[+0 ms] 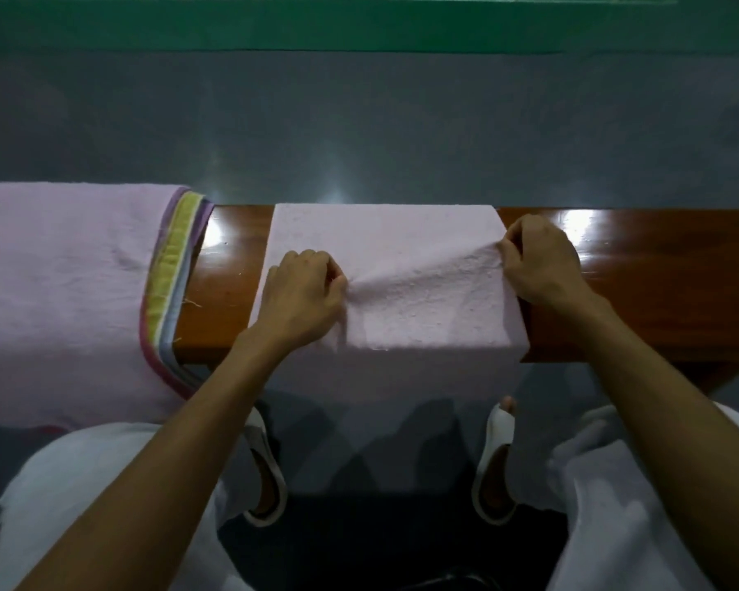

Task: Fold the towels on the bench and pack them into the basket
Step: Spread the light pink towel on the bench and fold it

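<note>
A pale pink towel (406, 300) lies across the glossy brown wooden bench (640, 283), with its near part hanging over the front edge. My left hand (304, 292) pinches a bunch of its cloth left of the middle. My right hand (538, 258) pinches the cloth at the towel's right edge, and a raised ridge runs between the two hands. A second pink towel (60, 292), edged with yellow and purple stripes, drapes over the bench's left end. No basket is in view.
Beyond the bench lies a grey floor (359, 121), with a green court surface (359, 27) at the top. My feet in white slippers (493, 471) stand below the bench, with white trouser legs on both sides.
</note>
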A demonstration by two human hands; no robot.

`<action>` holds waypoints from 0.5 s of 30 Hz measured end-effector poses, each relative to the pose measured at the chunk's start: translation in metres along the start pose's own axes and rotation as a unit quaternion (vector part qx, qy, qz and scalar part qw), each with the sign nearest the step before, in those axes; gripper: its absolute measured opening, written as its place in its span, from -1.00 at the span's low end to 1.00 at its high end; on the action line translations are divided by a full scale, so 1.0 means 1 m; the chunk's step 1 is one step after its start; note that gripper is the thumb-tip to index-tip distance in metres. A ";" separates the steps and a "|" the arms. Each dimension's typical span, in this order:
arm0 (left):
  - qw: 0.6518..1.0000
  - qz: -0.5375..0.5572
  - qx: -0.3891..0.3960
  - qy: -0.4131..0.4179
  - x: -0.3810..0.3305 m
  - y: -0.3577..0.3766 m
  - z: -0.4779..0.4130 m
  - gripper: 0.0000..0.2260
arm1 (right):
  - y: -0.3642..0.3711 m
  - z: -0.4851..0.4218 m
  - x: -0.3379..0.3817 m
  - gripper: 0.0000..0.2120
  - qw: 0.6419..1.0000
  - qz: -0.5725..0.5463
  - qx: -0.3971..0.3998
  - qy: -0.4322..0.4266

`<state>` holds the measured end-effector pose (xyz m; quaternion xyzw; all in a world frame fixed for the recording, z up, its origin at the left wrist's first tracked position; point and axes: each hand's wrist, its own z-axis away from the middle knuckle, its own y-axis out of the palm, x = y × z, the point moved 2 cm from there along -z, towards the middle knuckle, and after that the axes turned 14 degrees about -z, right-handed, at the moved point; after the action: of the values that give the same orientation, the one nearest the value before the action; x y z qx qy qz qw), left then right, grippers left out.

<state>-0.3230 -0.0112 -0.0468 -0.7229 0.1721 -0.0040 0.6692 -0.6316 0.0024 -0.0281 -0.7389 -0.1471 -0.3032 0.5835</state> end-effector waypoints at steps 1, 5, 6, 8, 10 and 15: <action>1.000 0.008 0.002 -0.001 0.002 0.000 0.000 -0.86 | -0.002 0.000 -0.002 -0.90 1.000 0.000 0.004 0.007; 0.999 0.014 -0.031 -0.036 0.014 -0.008 -0.001 -0.90 | -0.004 0.002 -0.013 -0.92 0.998 -0.018 0.020 0.050; 0.997 0.013 -0.045 -0.056 0.018 -0.011 -0.001 -0.92 | -0.004 0.003 -0.014 -0.92 0.998 -0.022 0.023 0.059; 0.992 0.011 -0.078 -0.098 0.028 -0.016 0.001 -0.90 | -0.004 0.006 -0.016 -0.89 0.997 -0.034 0.022 0.072; 0.985 0.017 -0.099 -0.143 0.040 -0.017 0.001 -0.81 | -0.005 0.008 -0.018 -0.85 0.995 -0.043 0.011 0.085; 0.978 -0.006 -0.088 -0.189 0.055 -0.007 0.001 -0.75 | 0.000 0.007 -0.026 -0.79 0.994 -0.025 0.003 0.108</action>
<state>-0.2697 -0.0239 -0.0525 -0.7677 0.0376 0.1440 0.6233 -0.6495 0.0130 -0.0453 -0.6960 -0.1029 -0.3952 0.5906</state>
